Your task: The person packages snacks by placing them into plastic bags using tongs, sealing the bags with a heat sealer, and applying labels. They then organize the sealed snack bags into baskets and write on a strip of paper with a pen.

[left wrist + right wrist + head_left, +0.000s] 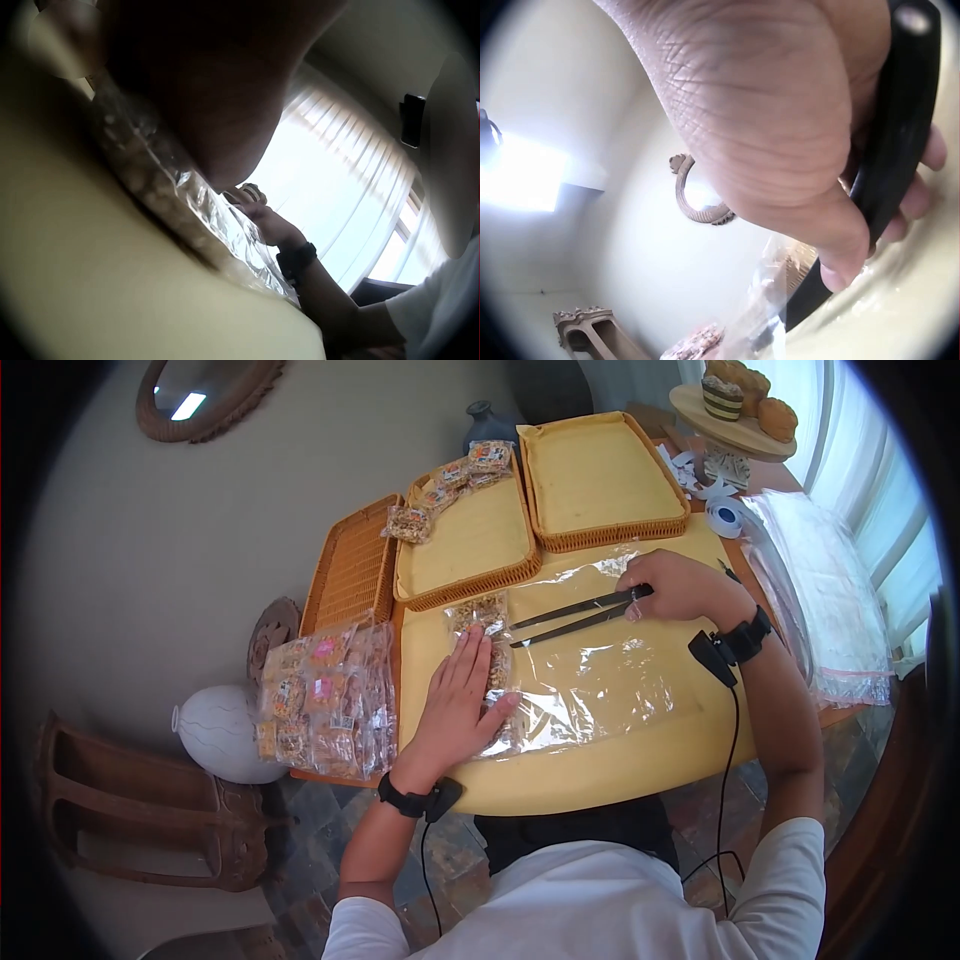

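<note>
My left hand (pixel 460 695) lies flat with straight fingers on a large clear plastic bag (pixel 610 685) on the yellow-covered table. Under and beside those fingers, in the bag's left end, is a row of wrapped nutty snack pieces (pixel 487 606). Black tongs (pixel 570 628) are in my right hand (pixel 685 588), gripped near their joined end; the two arms spread apart, their tips beside the snack row. In the right wrist view the thumb presses along the black handle (pixel 900 112). The left wrist view shows the shiny bag (pixel 202 202) beneath the left hand.
Filled snack bags (pixel 325 700) are stacked at the left edge. Behind stand a wicker tray (pixel 350 565), a lined tray (pixel 470 590) with several wrapped snacks, and another lined tray (pixel 600 470). To the right are a tape roll (pixel 725 517), flat plastic bags (pixel 830 590) and a cake stand (pixel 735 435).
</note>
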A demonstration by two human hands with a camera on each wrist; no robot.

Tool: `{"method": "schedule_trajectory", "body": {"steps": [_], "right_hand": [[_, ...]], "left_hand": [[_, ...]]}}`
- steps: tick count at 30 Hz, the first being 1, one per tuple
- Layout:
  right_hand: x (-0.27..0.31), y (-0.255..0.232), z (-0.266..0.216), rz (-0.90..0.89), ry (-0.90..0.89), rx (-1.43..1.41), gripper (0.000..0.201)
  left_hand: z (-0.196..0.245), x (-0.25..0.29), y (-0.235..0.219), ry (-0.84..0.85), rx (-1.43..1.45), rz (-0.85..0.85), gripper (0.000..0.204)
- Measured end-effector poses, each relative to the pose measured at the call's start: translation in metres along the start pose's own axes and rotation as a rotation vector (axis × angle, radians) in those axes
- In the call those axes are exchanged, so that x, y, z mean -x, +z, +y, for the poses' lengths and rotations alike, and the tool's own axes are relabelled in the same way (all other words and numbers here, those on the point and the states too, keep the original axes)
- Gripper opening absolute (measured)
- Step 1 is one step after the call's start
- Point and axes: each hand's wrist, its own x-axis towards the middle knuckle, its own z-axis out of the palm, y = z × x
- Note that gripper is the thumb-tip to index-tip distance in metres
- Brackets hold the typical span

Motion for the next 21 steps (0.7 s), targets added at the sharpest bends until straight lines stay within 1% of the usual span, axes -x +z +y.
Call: {"method": "schedule_trajectory", "body": {"steps": [4,6,7,9,13,16,18,19,21], "right_hand": [[0.002,-0.01,0.013,0.002,0.003,0.001,0.036],[0.005,-0.02,0.013,0.006,0.054,0.009,0.035],[0.005,-0.019,0.016,0.0,0.055,0.01,0.035],[0.003,-0.02,0.019,0.045,0.065,-0.004,0.034],[-0.007,-0.003,0.004,0.049,0.08,0.001,0.032],[-0.011,0.006,-0.002,0.035,0.055,0.019,0.03],[-0.012,0.011,-0.004,0.089,0.001,0.038,0.028],[-0.012,0.014,-0.004,0.084,-0.002,0.041,0.028],[-0.012,0.02,-0.004,0.126,-0.062,0.006,0.027]], "left_hand": [[0.002,-0.005,-0.005,-0.012,-0.056,0.024,0.089],[0.001,-0.005,-0.004,-0.018,-0.07,0.029,0.089],[0.0,-0.004,-0.002,-0.017,-0.049,0.023,0.089],[-0.001,-0.003,0.0,-0.019,-0.026,0.018,0.089],[-0.001,-0.002,0.0,0.005,-0.03,0.004,0.09],[-0.001,-0.002,0.0,0.003,-0.034,-0.016,0.091],[-0.001,0.0,0.0,-0.004,-0.039,-0.028,0.092],[-0.002,0.0,0.0,0.001,-0.031,-0.03,0.092],[-0.001,-0.001,0.0,0.008,-0.021,-0.026,0.093]]}}
